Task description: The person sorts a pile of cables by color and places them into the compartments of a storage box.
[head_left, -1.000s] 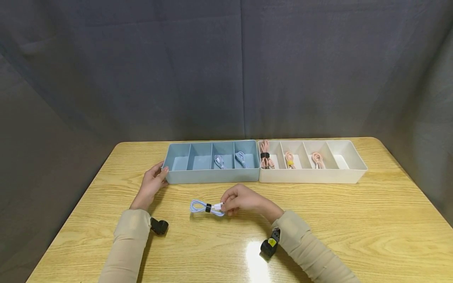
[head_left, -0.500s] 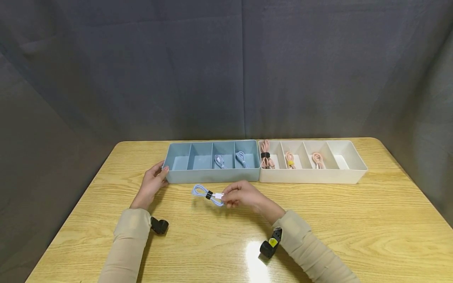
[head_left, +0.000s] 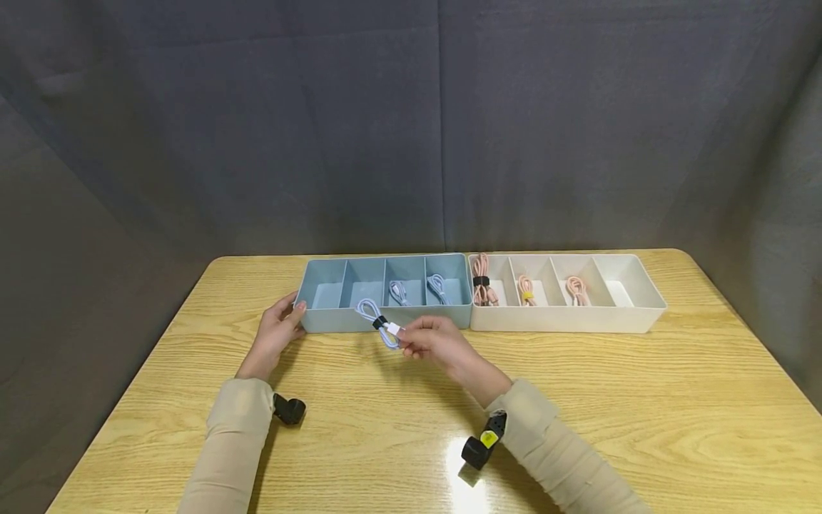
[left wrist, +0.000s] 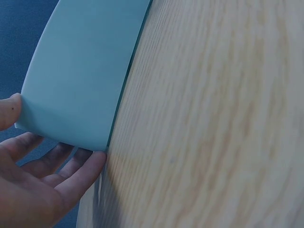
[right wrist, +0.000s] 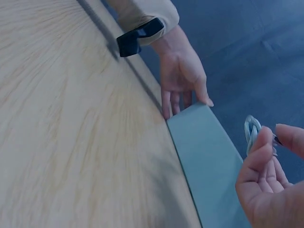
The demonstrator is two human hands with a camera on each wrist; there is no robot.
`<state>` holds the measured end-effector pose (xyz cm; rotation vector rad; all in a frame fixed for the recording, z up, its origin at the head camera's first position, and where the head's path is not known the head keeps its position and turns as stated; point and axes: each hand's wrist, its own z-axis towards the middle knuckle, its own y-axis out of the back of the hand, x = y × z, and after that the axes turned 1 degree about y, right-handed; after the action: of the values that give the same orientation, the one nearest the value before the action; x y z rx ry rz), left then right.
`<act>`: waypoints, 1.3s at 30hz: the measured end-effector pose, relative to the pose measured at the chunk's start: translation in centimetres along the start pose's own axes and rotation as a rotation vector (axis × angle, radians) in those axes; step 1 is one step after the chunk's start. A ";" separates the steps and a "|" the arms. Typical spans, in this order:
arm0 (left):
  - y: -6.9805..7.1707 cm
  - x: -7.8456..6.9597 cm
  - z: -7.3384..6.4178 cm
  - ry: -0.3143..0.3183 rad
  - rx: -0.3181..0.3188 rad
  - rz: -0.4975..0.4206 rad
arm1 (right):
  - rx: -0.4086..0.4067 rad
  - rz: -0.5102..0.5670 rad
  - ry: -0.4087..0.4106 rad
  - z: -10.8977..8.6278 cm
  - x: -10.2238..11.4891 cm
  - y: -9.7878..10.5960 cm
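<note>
My right hand [head_left: 437, 343] pinches the white connector end of a coiled pale-blue charging cable [head_left: 369, 309], tied with a black strap. It hangs in the air in front of the blue divided box [head_left: 385, 320], partly overlapping its front wall in the head view. In the right wrist view the cable [right wrist: 251, 128] shows beside the fingertips. My left hand [head_left: 272, 335] rests at the box's left end. In the left wrist view its fairly straight fingers [left wrist: 83, 175] touch the end wall, and the thumb lies by the rim corner. Two blue cables [head_left: 437, 288] lie in the box's right two compartments.
A white divided box [head_left: 565, 320] adjoins the blue one on the right. From its left, three compartments hold pink cables [head_left: 481, 275], one strapped black, one yellow. Both boxes stand near the back edge of the wooden table [head_left: 359, 457], before a dark curtain [head_left: 321, 143].
My right hand has raised the blue cable off the table and carried it away from me, up to the blue box's front. The left hand has stayed at the box's end.
</note>
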<state>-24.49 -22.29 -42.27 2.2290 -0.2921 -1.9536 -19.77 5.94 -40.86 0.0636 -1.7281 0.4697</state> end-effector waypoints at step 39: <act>0.2 0.1 0.1 0.004 0.002 -0.024 | -0.270 0.159 -0.030 5.8 3.6 -2.4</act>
<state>-24.56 -22.46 -42.33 2.2475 -0.2675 -1.9616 -25.24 2.57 -37.57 -0.2632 -1.8195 0.3485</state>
